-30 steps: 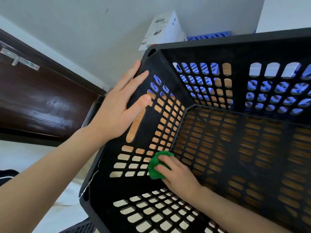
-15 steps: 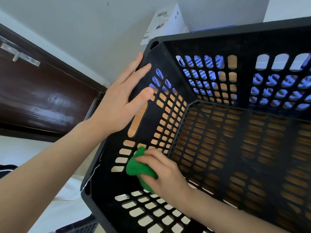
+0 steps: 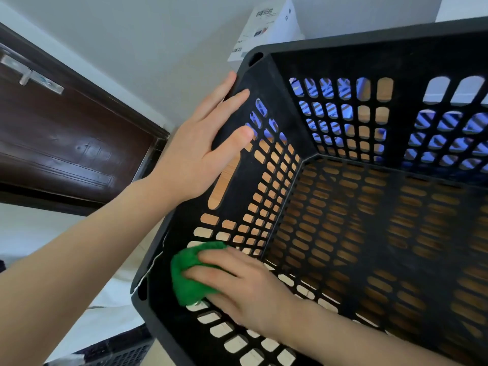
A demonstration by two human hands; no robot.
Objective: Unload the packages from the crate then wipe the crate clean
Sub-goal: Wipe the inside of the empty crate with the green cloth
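A black slotted plastic crate fills the right of the view, tipped toward me, with nothing inside it. My left hand grips its left wall near the top corner, thumb inside and fingers over the rim. Inside, at the lower left corner, my right hand presses a bunched green cloth against the wall. The cloth covers a few slots.
A white package with barcode labels stands behind the crate's far corner against the wall. A blue crate shows through the far slots. A dark wooden door is on the left. Another dark slotted crate lies below left.
My right hand has slid the green cloth leftward and toward me along the left wall, into the near lower corner. The view has moved closer to the crate. My left hand has kept its grip.
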